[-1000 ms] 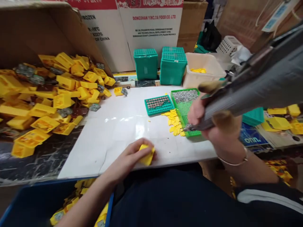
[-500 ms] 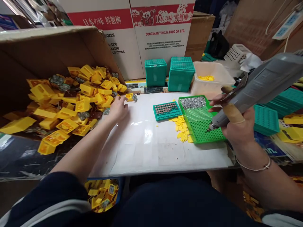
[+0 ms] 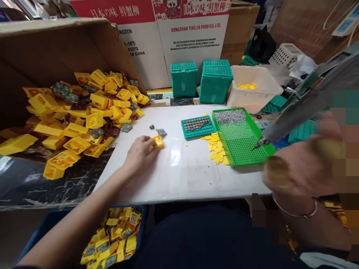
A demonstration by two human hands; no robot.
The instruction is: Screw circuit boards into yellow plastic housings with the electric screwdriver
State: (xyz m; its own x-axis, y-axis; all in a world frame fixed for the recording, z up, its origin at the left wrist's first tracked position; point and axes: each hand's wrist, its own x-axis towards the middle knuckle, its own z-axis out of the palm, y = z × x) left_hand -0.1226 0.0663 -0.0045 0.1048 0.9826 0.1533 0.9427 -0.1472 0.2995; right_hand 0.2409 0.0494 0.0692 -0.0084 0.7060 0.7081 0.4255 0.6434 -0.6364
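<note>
My left hand (image 3: 138, 152) is closed on the edge of a small open yellow plastic housing (image 3: 158, 141), low over the white work surface. Just beyond it lie a small circuit board (image 3: 161, 132) and a tiny dark round part (image 3: 152, 127). On the right, my right hand (image 3: 303, 160), smeared by motion, grips a grey electric screwdriver (image 3: 297, 112); tan covers show on its fingers. The screwdriver's bit points down over a green perforated tray (image 3: 246, 147), which has loose silver screws (image 3: 231, 116) at its far end.
A cardboard box (image 3: 58, 41) spills yellow housings (image 3: 97, 99) at left. A teal tray (image 3: 193, 133) of round metal parts and yellow tabs (image 3: 215, 147) lie beside the green tray. Teal stacks (image 3: 183, 80) and a translucent bin (image 3: 254, 95) stand behind. A blue bin (image 3: 143, 220) holds more housings below.
My left hand has moved nearer and right with the yellow housing; the circuit board and round part now lie apart from it. My right hand and screwdriver have shifted slightly right.
</note>
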